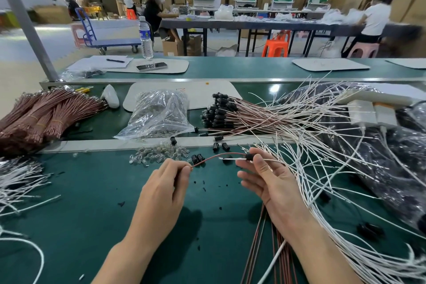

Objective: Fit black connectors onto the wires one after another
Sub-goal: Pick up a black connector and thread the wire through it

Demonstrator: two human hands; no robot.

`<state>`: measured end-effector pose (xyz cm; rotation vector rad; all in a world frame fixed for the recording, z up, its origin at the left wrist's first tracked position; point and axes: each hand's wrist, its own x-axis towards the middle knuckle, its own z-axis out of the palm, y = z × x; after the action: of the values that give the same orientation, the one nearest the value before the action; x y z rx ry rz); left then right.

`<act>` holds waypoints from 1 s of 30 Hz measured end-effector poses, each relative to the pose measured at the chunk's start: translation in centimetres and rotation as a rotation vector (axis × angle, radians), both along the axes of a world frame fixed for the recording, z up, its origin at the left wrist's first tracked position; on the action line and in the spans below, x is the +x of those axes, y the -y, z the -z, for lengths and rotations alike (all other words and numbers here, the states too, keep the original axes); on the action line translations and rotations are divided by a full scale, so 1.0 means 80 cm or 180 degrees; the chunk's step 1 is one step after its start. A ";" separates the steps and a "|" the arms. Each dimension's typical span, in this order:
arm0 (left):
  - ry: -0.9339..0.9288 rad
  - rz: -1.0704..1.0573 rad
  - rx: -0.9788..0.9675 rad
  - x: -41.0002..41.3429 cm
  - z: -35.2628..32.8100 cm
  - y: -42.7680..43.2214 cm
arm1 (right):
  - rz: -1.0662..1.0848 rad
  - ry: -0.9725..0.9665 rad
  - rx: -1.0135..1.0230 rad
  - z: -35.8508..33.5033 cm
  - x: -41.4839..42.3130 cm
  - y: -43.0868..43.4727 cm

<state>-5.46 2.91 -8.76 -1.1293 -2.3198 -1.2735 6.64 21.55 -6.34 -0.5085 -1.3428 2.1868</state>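
My left hand (164, 185) pinches one end of a thin red wire (213, 158) that arcs across to my right hand (265, 175). Between thumb and forefinger my right hand pinches a black connector (249, 157), with the red wire and a white wire (227, 158) running into it. Loose black connectors (197, 158) lie on the green mat just beyond my hands. A heap of wires with black connectors on their ends (219, 110) lies further back.
Bundles of red wires (46, 113) lie far left, and a clear bag (159, 113) sits behind small glass bulbs (159, 154). Loose white wires (322, 168) spread at right over a black bag (380, 168). Red wires (258, 249) lie under my right forearm.
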 end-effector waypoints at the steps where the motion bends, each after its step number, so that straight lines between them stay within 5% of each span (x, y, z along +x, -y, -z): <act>1: -0.0054 -0.0014 -0.0005 0.000 0.000 0.000 | -0.0018 0.0007 -0.0002 0.000 0.000 -0.001; 9: -0.0602 -0.0305 -0.0050 -0.005 0.002 0.000 | -0.0204 -0.0189 -0.0416 -0.001 0.003 -0.007; 30: -0.0231 0.0270 0.0133 0.011 0.000 -0.006 | -0.0627 0.0231 0.0526 0.014 -0.006 0.029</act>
<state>-4.54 3.39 -8.74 -1.2509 -2.2045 -1.2816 6.14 19.27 -7.49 -0.4112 -1.6586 2.2035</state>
